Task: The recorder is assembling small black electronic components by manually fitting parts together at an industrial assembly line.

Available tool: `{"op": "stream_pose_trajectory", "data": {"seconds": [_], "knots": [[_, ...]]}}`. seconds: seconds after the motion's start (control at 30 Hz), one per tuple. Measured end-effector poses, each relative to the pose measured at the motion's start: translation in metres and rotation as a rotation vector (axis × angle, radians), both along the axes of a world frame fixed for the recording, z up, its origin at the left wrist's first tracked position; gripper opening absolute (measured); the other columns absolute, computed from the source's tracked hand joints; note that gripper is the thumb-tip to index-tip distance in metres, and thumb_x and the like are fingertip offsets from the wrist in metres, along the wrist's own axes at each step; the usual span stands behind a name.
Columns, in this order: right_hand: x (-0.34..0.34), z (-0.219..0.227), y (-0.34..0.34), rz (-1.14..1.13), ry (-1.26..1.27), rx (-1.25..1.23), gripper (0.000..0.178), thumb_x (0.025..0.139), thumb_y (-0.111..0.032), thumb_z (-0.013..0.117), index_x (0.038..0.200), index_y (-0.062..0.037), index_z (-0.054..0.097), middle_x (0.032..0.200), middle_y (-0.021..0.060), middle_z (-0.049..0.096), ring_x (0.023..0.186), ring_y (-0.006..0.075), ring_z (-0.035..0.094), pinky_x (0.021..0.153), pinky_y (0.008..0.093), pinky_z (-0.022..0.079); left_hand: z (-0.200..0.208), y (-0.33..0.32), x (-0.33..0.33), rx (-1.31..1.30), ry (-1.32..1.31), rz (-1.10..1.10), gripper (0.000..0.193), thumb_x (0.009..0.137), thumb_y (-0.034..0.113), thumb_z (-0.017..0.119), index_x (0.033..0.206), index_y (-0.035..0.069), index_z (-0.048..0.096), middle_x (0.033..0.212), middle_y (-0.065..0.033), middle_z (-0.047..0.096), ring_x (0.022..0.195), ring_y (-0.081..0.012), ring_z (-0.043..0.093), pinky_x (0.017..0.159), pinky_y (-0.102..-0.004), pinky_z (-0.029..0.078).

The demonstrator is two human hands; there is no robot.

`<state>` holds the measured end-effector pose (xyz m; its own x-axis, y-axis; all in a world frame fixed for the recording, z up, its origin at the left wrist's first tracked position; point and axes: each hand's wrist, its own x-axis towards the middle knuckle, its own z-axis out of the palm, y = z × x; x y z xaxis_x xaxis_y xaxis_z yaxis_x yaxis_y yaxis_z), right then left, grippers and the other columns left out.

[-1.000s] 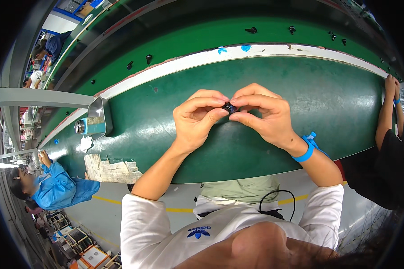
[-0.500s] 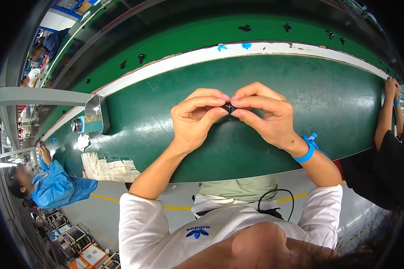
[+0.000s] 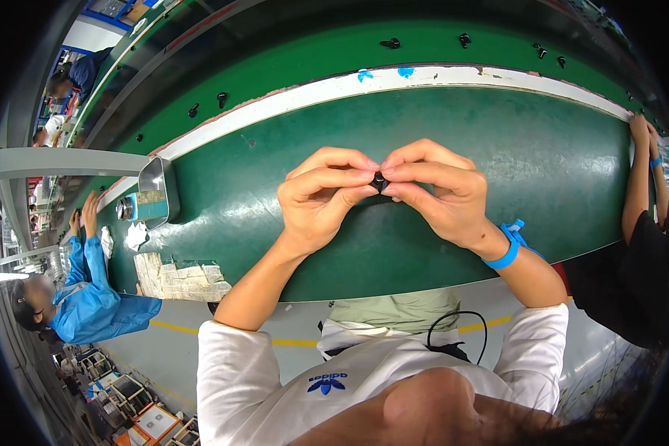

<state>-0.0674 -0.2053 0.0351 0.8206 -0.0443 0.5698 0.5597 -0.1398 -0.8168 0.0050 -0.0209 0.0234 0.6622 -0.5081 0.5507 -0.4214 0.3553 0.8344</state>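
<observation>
Both hands meet over the bench, pinching one small black earbud point(image 3: 380, 181) between the fingertips. From the left side, my left hand point(image 3: 316, 195) grips it with thumb and fingers pressed together. On the opposite side my right hand point(image 3: 446, 189) holds it in the same kind of pinch, a blue band around that wrist. The earbud shows a dark, rounded, shiny face; the fingertips cover its sides. Below it lies the green bench top point(image 3: 394, 245), not touched by the hands.
Beyond a white ledge point(image 3: 290, 91), a green belt point(image 3: 312, 63) carries several black earbuds point(image 3: 464, 40). At left are a metal tray point(image 3: 172, 195) with a blue container point(image 3: 143, 207), white tissue point(image 3: 137, 236) and peeling tape point(image 3: 178, 279). Co-workers' arms point(image 3: 638, 175) reach in at both sides.
The earbud has turned between my fingers: a smooth dark face replaces a gold-coloured detail. Earbuds on the belt have shifted left. The left co-worker's hands have risen toward the belt.
</observation>
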Motion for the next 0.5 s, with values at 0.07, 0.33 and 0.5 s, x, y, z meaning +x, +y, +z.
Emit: {"op": "stream_pose_trajectory", "data": {"seconds": [0.07, 0.33, 0.5], "knots": [[-0.0003, -0.0004, -0.0004, 0.012, 0.010, 0.012, 0.019, 0.076, 0.008, 0.074, 0.094, 0.0034, 0.070, 0.096, 0.0149, 0.067, 0.081, 0.0187, 0.066, 0.063, 0.0256, 0.054, 0.0000, 0.0000, -0.0011, -0.003, 0.020, -0.003, 0.016, 0.081, -0.009, 0.070, 0.096, -0.002, 0.070, 0.105, -0.0173, 0.064, 0.093, -0.0230, 0.067, 0.080, -0.0311, 0.059], [-0.0008, -0.0042, 0.0020, 0.068, 0.067, 0.115, 0.018, 0.079, 0.012, 0.070, 0.096, 0.0080, 0.068, 0.101, 0.0190, 0.064, 0.081, 0.0204, 0.066, 0.066, 0.0267, 0.060, 0.0020, 0.0006, -0.0007, 0.023, 0.014, 0.000, 0.017, 0.080, -0.006, 0.073, 0.095, 0.000, 0.066, 0.103, -0.0176, 0.064, 0.093, -0.0232, 0.065, 0.079, -0.0323, 0.057], [0.0004, -0.0043, -0.0005, 0.082, 0.037, 0.072, 0.018, 0.078, 0.012, 0.070, 0.095, 0.0072, 0.068, 0.098, 0.0189, 0.065, 0.080, 0.0207, 0.066, 0.065, 0.0273, 0.059, 0.0026, -0.0004, 0.0010, -0.011, -0.063, 0.007, 0.019, 0.077, -0.010, 0.073, 0.094, -0.001, 0.070, 0.100, -0.0173, 0.066, 0.087, -0.0225, 0.068, 0.073, -0.0303, 0.060]]}}
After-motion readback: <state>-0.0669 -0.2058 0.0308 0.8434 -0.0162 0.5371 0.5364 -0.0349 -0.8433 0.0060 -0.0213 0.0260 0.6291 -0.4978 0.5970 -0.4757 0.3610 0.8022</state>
